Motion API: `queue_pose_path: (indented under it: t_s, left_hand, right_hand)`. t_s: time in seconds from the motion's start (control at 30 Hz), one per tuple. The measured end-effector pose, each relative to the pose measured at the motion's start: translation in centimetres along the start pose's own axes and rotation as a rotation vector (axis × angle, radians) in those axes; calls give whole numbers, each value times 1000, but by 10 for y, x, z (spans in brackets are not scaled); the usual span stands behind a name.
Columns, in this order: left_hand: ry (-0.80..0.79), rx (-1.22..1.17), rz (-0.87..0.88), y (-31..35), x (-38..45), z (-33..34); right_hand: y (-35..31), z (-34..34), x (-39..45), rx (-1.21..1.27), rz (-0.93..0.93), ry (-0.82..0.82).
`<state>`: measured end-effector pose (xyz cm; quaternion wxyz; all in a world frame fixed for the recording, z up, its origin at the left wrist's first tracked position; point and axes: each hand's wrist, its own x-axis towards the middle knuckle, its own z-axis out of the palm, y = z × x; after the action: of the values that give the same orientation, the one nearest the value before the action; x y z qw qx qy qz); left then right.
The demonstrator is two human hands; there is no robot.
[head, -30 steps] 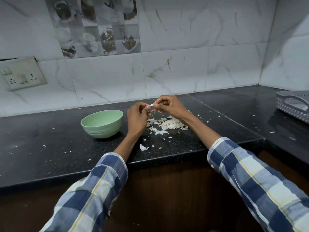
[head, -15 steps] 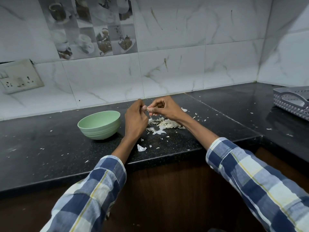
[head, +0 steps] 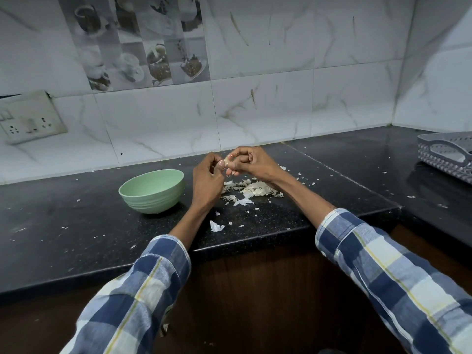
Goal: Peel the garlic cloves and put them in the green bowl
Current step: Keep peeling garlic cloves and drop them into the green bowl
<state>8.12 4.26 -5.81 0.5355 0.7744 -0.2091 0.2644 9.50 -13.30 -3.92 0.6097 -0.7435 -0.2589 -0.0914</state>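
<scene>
A small pale garlic clove [head: 227, 159] is held above the black counter between both hands. My left hand [head: 207, 180] pinches its left side with thumb and fingertips. My right hand [head: 251, 163] grips it from the right with curled fingers, which hide most of the clove. The green bowl [head: 152, 191] stands on the counter just left of my left hand; its inside is hidden from this angle. A pile of white garlic skins [head: 251, 189] lies under and behind my right wrist.
Loose skin flakes are scattered over the black counter [head: 63, 226], with one larger piece [head: 216, 226] near the front edge. A grey plastic basket [head: 448, 155] stands at the far right. A wall socket [head: 28, 121] sits on the tiled wall at left.
Both hands stay together on the clove with small finger shifts. The view has tilted slightly; the bowl and skins have not moved.
</scene>
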Motion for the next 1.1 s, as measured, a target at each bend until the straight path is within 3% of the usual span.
queue_pose_path:
  t_s: [0.43, 1.1]
  left_hand:
    - [41, 62, 47, -1, 0, 1]
    - [71, 69, -24, 0, -1, 0]
  right_hand:
    - [1, -7, 1, -16, 83, 104]
    - [1, -8, 0, -156, 63, 89]
